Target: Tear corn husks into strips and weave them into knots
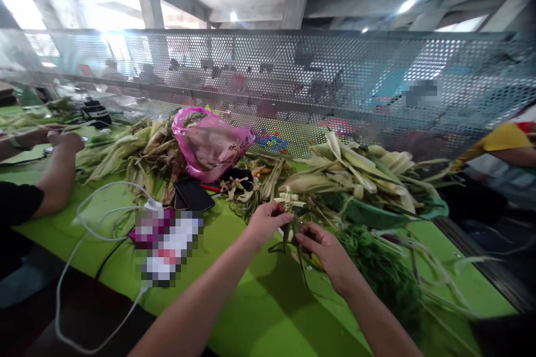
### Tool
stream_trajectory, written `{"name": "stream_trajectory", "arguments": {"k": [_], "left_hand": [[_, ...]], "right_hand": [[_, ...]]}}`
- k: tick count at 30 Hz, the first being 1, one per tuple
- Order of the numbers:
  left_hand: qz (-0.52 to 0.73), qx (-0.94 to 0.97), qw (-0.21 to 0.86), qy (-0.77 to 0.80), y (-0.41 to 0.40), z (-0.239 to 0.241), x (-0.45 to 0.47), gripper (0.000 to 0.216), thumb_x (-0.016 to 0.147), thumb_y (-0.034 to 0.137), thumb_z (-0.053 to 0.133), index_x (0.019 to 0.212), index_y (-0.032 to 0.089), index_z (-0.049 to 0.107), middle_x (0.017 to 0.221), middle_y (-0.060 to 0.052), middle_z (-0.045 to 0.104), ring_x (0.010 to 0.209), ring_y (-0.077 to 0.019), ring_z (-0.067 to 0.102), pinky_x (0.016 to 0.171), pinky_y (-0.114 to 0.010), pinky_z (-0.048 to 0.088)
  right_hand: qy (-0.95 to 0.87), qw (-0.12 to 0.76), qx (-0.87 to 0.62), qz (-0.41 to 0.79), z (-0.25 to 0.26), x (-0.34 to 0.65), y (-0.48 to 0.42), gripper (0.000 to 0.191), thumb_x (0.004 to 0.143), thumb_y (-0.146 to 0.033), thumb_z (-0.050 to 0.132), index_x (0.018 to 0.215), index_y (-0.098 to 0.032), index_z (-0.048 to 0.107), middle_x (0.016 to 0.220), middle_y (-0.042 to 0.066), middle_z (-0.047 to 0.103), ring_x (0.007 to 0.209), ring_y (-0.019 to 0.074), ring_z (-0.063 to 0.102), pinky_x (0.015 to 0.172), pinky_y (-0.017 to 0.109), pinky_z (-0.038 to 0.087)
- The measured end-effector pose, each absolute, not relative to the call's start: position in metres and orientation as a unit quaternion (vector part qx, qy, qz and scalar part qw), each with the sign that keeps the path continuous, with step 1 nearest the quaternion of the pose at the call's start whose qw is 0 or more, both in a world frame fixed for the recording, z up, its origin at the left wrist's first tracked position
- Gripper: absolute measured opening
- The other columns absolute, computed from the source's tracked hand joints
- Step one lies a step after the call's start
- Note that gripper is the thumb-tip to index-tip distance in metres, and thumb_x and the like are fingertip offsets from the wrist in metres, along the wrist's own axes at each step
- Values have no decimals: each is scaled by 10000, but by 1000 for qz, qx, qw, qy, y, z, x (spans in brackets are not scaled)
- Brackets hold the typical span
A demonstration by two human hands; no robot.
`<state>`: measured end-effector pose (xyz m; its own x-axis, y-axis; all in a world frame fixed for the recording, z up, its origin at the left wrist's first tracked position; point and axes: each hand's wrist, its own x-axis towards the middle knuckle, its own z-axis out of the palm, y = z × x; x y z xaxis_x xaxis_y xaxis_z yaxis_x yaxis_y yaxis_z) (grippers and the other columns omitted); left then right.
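a: where's the husk piece (pixel 290 198) rn?
b: right at the tips of the l hand (pixel 266 223). pale, cross-shaped, upright, w/ darker strips (pixel 285 237) hanging below, btwn both hands.
a: n the l hand's grip?
b: pinching it from below, thumb vs fingers.
a: r hand (pixel 322 245)?
b: just beside, a bit lower. fingertips closed on the strips too; can't tell which one, too small.
a: what's under?
b: green table (pixel 234 276).
a: l of the hands?
b: black phone (pixel 197 195), nearish. pink bag (pixel 209 145) past it, fwd of the l hand. further l, a purple box (pixel 144 243) n white cable (pixel 57 312), plus smth pixelated beside the box. way over l, a co-worker's hands (pixel 66 138).
a: n to the r?
b: green fronds (pixel 379 265) close by the r hand. fwd-r of it, a green basket (pixel 435 210) w/ a pile of husks (pixel 364 170) on top. far r, someone's yellow sleeve (pixel 508 136).
a: beyond all that?
b: mesh screen (pixel 234 61), fwd of both hands, running l to r.
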<state>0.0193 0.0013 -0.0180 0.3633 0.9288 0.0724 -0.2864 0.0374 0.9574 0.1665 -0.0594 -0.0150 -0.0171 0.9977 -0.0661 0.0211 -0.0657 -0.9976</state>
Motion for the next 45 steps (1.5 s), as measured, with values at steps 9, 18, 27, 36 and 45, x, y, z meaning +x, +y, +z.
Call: {"name": "stream_trajectory", "arguments": {"k": [9,18,27,36,45], "left_hand": [[524,440,647,337,10,-15,10,377,592,435,744,680,149,515,613,44,459,577,-75,389,583,-237,299],[526,435,646,341,10,-24,20,346,612,399,724,691,163,485,611,44,451,581,-82,403,599,-251,326],[547,447,613,354,19,-23,12,310,608,357,724,666,163,490,593,50,437,574,-74,387,581,-233,290],[468,515,618,366,15,-25,12,206,632,295,659,635,160,504,573,46,439,555,-81,384,565,-233,285],[312,686,595,281,-9,-32,28,38,638,147,566,667,168,552,603,51,454,586,-102,387,568,-225,297]], "right_hand": [[-532,415,-505,539,-20,166,-58,297,622,-345,806,810,-187,640,777,14,617,740,168,545,674,278,410],[-562,384,-526,511,-23,169,-54,275,703,-432,713,697,-184,595,636,-16,518,614,141,458,570,266,369],[-605,361,-546,452,-24,170,-54,337,725,-518,657,805,-191,641,720,24,597,683,184,538,613,282,440],[-541,460,-571,411,-16,174,-56,440,748,-518,668,1080,-237,605,1062,79,666,1019,257,585,846,337,477],[-434,557,-530,469,-16,179,-57,322,698,-464,746,876,-210,658,840,37,666,789,213,611,720,324,496]]}}
